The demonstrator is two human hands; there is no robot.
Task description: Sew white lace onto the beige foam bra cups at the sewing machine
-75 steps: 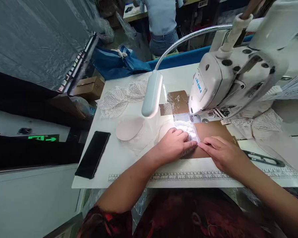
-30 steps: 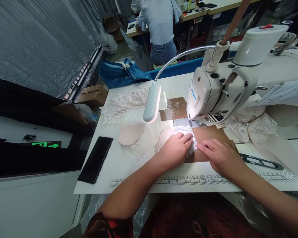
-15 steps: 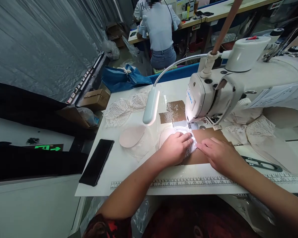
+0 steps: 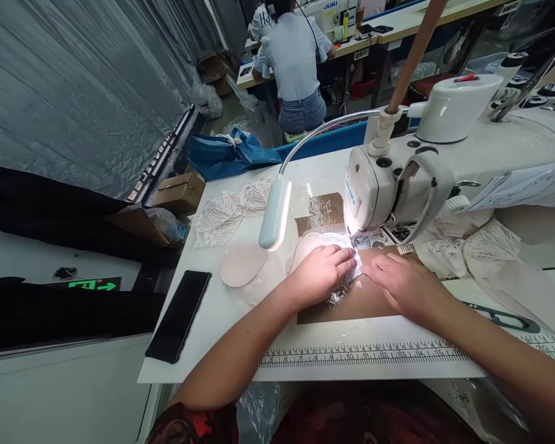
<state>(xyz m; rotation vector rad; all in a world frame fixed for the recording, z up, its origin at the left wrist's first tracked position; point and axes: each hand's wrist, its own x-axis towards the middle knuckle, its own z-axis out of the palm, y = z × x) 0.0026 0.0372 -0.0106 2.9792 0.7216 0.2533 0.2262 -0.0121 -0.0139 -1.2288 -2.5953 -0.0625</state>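
The desk [image 4: 198, 351] fills the middle of the view, pale, with a ruler scale [image 4: 342, 356] along its near edge. The sewing machine [image 4: 365, 191] takes up its right side, its head leaning over the work. Beyond the far edge, a person [image 4: 296, 58] in a light blue top sits with their back turned. A blue bag [image 4: 235, 154] lies at the desk's far left corner, and a carton [image 4: 180, 191] is below it to the left.

A brown sheet [image 4: 361, 299] lies flat on the desk, reaching under both hands. White lace [image 4: 219, 216] is heaped at the far left, and more lace [image 4: 490, 243] lies with beige pieces to the right of the machine. The left hand [image 4: 319, 274] lies palm down on the white piece [image 4: 321, 240], its fingers extended, side by side and not closed around it. The piece is on the brown sheet, its right end by the needle area under the machine's head. The right hand [image 4: 404, 280] is curled, fingertips at the piece's right edge; whether they pinch it, I cannot tell.

A black phone [image 4: 179, 314] rests near the left edge. The lamp [image 4: 275, 213] hangs over the desk and a beige oval [image 4: 243, 266]. Smallest is a slim dark green tool [image 4: 506, 319], partly behind the right forearm.
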